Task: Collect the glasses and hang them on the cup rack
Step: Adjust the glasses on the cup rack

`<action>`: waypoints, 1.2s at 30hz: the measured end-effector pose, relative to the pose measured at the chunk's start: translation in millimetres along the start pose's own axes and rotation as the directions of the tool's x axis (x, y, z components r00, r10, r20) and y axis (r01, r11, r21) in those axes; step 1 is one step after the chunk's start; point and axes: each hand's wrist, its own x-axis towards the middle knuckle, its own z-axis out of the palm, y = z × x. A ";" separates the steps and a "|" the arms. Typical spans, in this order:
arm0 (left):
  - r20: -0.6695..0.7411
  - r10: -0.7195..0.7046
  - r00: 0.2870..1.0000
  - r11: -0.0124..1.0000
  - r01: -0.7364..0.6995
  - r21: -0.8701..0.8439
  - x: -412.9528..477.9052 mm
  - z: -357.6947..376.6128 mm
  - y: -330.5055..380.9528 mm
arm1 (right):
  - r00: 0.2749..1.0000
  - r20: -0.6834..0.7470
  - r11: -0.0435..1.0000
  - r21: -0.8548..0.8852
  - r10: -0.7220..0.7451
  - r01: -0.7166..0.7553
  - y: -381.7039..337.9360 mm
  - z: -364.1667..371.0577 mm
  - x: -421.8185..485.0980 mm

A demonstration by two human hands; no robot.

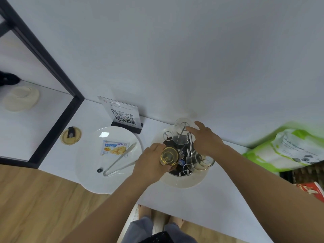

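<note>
A metal cup rack (184, 151) with wire loop arms stands on a round pale tray (182, 181) on the white table. A clear glass (181, 132) hangs upside down on the rack's far arm, and a second clear glass (200, 159) hangs on the right arm. My left hand (150, 160) grips a gold-tinted glass (169, 156), mouth up toward the camera, at the rack's left side. My right hand (205, 137) reaches over the rack with fingers spread, its fingertips touching the far glass.
A white plate (87, 165) to the left carries a snack packet (114, 148), metal tongs (121, 160) and a small dark cap. A QR-code stand (122, 114) sits behind it, a round coaster (71, 135) further left. A green-and-white package (287, 148) lies right.
</note>
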 end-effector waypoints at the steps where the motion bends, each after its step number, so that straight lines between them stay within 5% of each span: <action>1: -0.002 0.001 1.000 1.000 -0.001 0.001 0.3 -0.4 0.2 | 1.000 -0.002 1.000 0.000 0.002 -0.002 -0.3 0.5 0.1; 24: 0.016 0.011 1.000 1.000 -0.011 -0.003 5.5 -2.8 -6.2 | 1.000 -0.002 0.995 0.103 0.020 -0.019 11.9 4.3 -8.1; 31: -0.025 0.008 1.000 1.000 -0.008 0.016 4.6 1.3 -8.4 | 0.951 -0.309 0.984 0.168 -0.005 0.060 37.9 17.8 -53.5; 36: -0.011 0.002 1.000 1.000 -0.002 0.021 7.0 3.9 -4.1 | 0.981 -0.186 0.991 0.126 0.059 -0.036 46.1 43.4 -76.8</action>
